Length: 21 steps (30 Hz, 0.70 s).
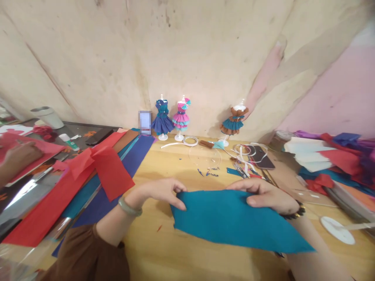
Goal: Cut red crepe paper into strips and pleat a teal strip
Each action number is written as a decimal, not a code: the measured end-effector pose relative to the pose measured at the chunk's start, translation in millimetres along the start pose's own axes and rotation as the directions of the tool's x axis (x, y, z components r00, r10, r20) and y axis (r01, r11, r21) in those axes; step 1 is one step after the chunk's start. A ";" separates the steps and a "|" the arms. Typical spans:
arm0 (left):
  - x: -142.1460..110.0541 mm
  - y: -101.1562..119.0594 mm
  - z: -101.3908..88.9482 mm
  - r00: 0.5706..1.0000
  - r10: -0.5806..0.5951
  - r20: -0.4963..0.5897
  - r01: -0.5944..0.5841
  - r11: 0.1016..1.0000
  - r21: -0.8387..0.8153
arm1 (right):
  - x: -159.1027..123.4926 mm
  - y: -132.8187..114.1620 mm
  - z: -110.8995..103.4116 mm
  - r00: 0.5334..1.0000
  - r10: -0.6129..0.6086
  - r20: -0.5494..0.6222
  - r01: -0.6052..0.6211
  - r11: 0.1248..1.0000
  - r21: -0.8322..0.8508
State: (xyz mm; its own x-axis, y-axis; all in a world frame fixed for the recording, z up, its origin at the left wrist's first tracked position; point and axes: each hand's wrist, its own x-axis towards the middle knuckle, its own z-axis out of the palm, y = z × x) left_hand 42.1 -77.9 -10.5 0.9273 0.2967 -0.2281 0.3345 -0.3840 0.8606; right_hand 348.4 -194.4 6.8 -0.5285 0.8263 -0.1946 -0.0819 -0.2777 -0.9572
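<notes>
A piece of teal crepe paper is stretched between my two hands above the wooden table. My left hand pinches its upper left corner, thumb in front and fingers behind. Farther right, my right hand grips the top edge, with the thumb on the near face and the fingers partly hidden behind. The paper's right end slants down across my right forearm. Beyond it on the table lie small dark scraps and a short teal strip.
Miniature paper dresses on stands, one blue, one pink, one brown and teal, line the wall. Red paper and blue paper lie left, near another person's hand. Ribbon, a phone and a white stand are right.
</notes>
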 end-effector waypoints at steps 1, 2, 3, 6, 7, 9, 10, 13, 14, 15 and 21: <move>-4.2 -3.1 -7.5 0.999 -0.030 -0.019 0.030 1.000 0.002 | -0.5 0.2 -5.8 1.000 -0.002 -0.026 0.001 0.999 -0.039; -8.5 -5.9 -15.1 0.997 -0.056 -0.055 0.056 0.998 0.012 | 0.5 1.0 -11.1 0.998 -0.006 -0.056 0.001 0.996 -0.091; -12.9 -8.4 -22.6 0.991 -0.082 -0.102 0.085 0.996 0.028 | 2.5 2.5 -16.1 0.996 -0.011 -0.090 -0.003 0.988 -0.152; -25.1 -13.0 -43.1 0.960 -0.133 -0.244 0.162 0.982 0.102 | 11.1 9.6 -29.8 0.981 -0.033 -0.192 -0.028 0.951 -0.307; -29.0 -13.3 -49.0 0.949 -0.143 -0.281 0.184 0.975 0.127 | 13.5 12.4 -34.1 0.976 -0.036 -0.217 -0.041 0.940 -0.340; -36.1 -13.0 -59.8 0.928 -0.163 -0.335 0.229 0.959 0.168 | 16.3 17.9 -42.3 0.963 -0.037 -0.266 -0.071 0.920 -0.386; -39.3 -12.9 -64.8 0.918 -0.172 -0.356 0.251 0.949 0.189 | 16.7 20.2 -46.1 0.954 -0.040 -0.297 -0.088 0.910 -0.405; -46.2 -18.8 -76.9 0.889 -0.175 -0.423 0.304 0.916 0.260 | 15.3 23.7 -55.8 0.901 -0.079 -0.426 -0.140 0.878 -0.457; -47.1 -23.6 -79.6 0.878 -0.166 -0.448 0.314 0.907 0.279 | 14.6 23.4 -58.1 0.877 -0.094 -0.471 -0.157 0.870 -0.467; -47.2 -29.8 -81.4 0.866 -0.157 -0.474 0.321 0.902 0.289 | 13.9 22.5 -59.8 0.855 -0.107 -0.508 -0.171 0.866 -0.471; -34.3 -65.1 -70.2 0.752 -0.205 -0.627 0.275 0.961 0.016 | 12.6 14.3 -60.6 0.701 -0.198 -0.685 -0.173 0.885 -0.433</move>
State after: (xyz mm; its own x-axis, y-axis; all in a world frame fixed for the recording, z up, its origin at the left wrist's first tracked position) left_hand -23.3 -1.7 -26.8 0.5232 0.8500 -0.0621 0.5793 -0.3012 0.7574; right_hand 391.8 -158.3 -22.3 0.2248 0.9699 -0.0940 0.3846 -0.1769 -0.9060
